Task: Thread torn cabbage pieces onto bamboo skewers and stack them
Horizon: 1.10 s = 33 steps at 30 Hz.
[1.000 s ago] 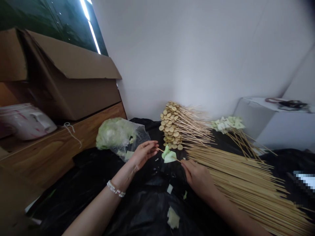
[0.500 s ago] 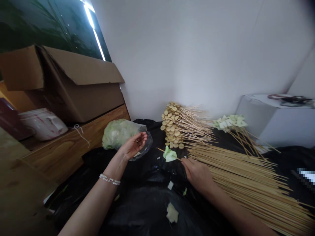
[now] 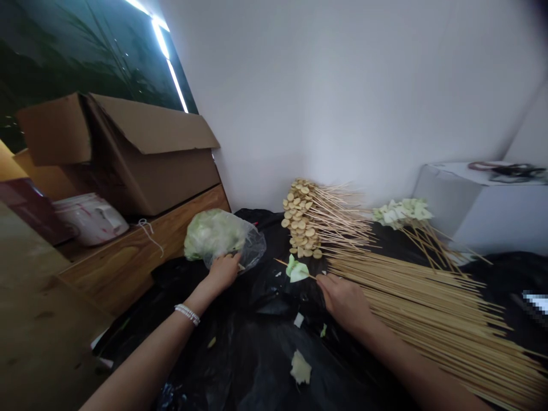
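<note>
My right hand [image 3: 342,299] pinches a bamboo skewer [image 3: 282,263] that carries pale green cabbage pieces [image 3: 297,269] over the black plastic sheet [image 3: 252,354]. My left hand [image 3: 223,269] has its fingers curled into the mouth of a clear plastic bag of cabbage [image 3: 220,237] at the left; what they grip there is hidden. A pearl bracelet [image 3: 187,313] sits on that wrist.
A big heap of bare skewers [image 3: 428,308] lies to the right. Behind stand skewers of round yellow slices [image 3: 302,220] and cabbage skewers [image 3: 402,212]. Cabbage scraps [image 3: 300,368] dot the sheet. A cardboard box [image 3: 141,154] rests on a wooden ledge [image 3: 141,251]; a white box [image 3: 479,205] stands at right.
My left hand left the skewer tip, swung left and went down into the cabbage bag. My right hand stayed put with the skewer.
</note>
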Motion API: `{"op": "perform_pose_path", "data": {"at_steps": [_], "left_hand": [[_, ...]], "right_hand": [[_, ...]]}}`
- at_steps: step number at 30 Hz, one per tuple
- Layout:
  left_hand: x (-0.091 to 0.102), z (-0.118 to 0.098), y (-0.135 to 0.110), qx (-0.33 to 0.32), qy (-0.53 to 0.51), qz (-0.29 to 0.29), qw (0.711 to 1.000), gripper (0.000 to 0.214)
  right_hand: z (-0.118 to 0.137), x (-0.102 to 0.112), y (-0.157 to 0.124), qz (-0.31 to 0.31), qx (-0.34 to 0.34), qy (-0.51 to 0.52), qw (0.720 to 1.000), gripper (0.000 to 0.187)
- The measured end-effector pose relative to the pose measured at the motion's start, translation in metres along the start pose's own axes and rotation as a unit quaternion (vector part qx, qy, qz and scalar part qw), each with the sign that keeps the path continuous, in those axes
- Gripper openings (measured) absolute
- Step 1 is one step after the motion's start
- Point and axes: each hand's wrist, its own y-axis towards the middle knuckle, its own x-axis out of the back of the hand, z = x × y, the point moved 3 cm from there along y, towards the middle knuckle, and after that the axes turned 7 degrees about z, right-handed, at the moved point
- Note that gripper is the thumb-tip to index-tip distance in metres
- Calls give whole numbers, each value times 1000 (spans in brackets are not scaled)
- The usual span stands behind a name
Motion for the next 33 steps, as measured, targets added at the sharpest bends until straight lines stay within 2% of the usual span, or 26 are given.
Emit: {"op": "perform_pose_path", "data": {"at_steps": [4,7,12,14,16,18,20,23,24,27,29,33], "left_hand": [[-8,1,2,12,-5,4,1000,39],[-5,0,-1,20,-5,-12,1000,33],[22,-16,-11,20,-7,-46,999,20],[39,-31,-13,-17,-51,-102,993,19],[49,-51,-10,-72,-146,-136,977,16],[49,-70,-3,-86,-271,-144,948,12],[37,-88,6,-83,-424,-118,894,8],[3,-110,17,-37,-660,-5,750,17],[-7,-115,18,-25,-699,25,714,21],[-27,-118,16,-1,-777,56,627,31],[-33,-115,14,7,-799,56,599,38],[-38,-107,14,32,-807,30,589,50]], "right_hand": [[0,0,0,-7,-3,2,1000,27],[0,1,0,-2,-7,1,1000,27],[-5,7,2,1,-24,12,1000,29],[-10,10,4,-5,-35,20,999,29],[-15,11,5,-12,-51,26,998,30],[-20,12,5,-18,-65,30,997,30],[-23,13,6,-22,-73,36,996,29],[-26,15,7,-21,-83,35,996,28],[-27,15,7,-18,-87,32,996,27],[-28,16,8,-12,-92,31,995,27],[-27,15,8,-13,-91,33,995,28],[-24,10,6,-9,-67,37,997,29]]}}
